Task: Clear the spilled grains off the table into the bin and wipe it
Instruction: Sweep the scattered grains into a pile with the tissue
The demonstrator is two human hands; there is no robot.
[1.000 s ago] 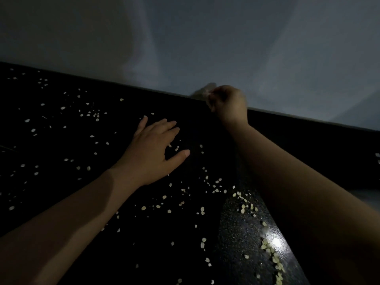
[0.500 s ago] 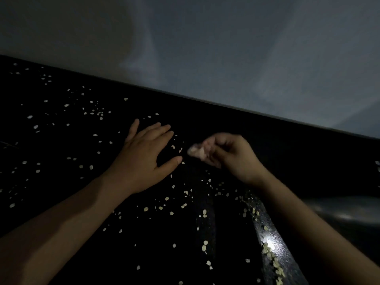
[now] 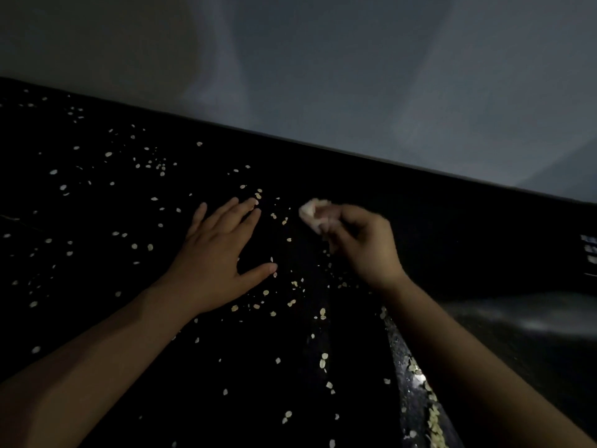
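Pale spilled grains [image 3: 292,302] lie scattered over the dark table [image 3: 97,215], thicker in a line at the lower right [image 3: 431,415]. My left hand [image 3: 219,253] lies flat on the table with fingers spread, grains all around it. My right hand [image 3: 361,244] hovers to its right, fingers curled, pinching a small pale crumpled wad [image 3: 311,213], tissue or cloth, at its fingertips just above the surface. The scene is very dim.
A grey wall [image 3: 355,76] rises directly behind the table's far edge [image 3: 323,147]. At the right the table surface drops away to a dim grey area [image 3: 533,321]. No bin is in view.
My right hand came back from the far edge at the wall toward the middle of the table, still holding the wad. My left hand stayed flat in place.
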